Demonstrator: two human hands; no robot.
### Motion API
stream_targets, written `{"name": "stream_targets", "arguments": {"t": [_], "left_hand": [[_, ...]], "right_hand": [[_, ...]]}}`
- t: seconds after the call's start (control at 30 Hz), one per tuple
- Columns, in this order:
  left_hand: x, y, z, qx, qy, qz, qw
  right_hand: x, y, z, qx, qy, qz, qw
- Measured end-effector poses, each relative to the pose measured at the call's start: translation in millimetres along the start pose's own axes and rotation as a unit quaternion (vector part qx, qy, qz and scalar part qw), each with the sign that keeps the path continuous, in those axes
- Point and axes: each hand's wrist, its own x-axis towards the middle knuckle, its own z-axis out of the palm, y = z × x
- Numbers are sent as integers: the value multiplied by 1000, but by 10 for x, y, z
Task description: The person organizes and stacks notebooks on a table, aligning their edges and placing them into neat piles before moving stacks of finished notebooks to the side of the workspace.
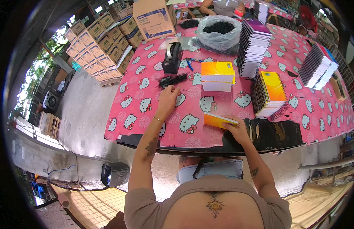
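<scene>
While the right hand point(237, 129) is closed on a yellow notebook point(219, 120), the left hand point(167, 100) is laid on the worktop point(146, 126) just short of a black spiral binding coil point(173, 80). The notebook is held at the near edge of the worktop, to the right of the left hand, with its fingers point(231, 129) wrapped round the near right corner so that the long edge is presented toward the coil. The left fingers point(171, 90) are spread moderately wide and hold nothing; the tips rest close to the coil, not yet touching as far as can be told.

All other items are placed relative to the notebook. Just beyond it, a small stack of yellow-covered pads point(217, 76) is kept within easy reach. To the right of it, a stack of bound notebooks with coils facing left point(269, 93) is set apart, apparently as finished pieces. Further beyond, a tall pile of dark-edged notebooks point(253, 47) and a clear bag of black coils point(219, 33) are stored as stock. Beyond and to the left, a black tape dispenser point(172, 58) stands past the coil. A fanned stack point(317, 66) lies well off to the right. Cardboard boxes point(98, 45) are stacked beyond the worktop's left edge. Another person point(222, 5) is seated at the far end.
</scene>
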Motion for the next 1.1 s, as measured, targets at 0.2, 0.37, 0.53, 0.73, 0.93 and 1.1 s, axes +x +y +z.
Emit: {"name": "stream_targets", "arguments": {"t": [0.2, 0.37, 0.53, 0.73, 0.93, 1.1], "left_hand": [[488, 59, -142, -100, 190, -102, 971], [337, 80, 153, -30, 6, -17, 999], [160, -85, 376, -2, -110, -27, 994], [477, 357, 292, -4, -3, -72, 997], [206, 176, 429, -13, -76, -33, 996], [299, 446, 378, -20, 71, 14, 997]], "right_hand": [[2, 57, -23, 5, -2, 5, 1000], [-8, 97, -19, 12, 4, 4, 1000], [2, 48, 60, 15, 6, -2, 1000], [-13, 20, -27, -26, 26, -14, 999], [-2, 62, 27, -6, 3, -4, 1000], [-14, 84, -34, -23, 15, -29, 999]]}}
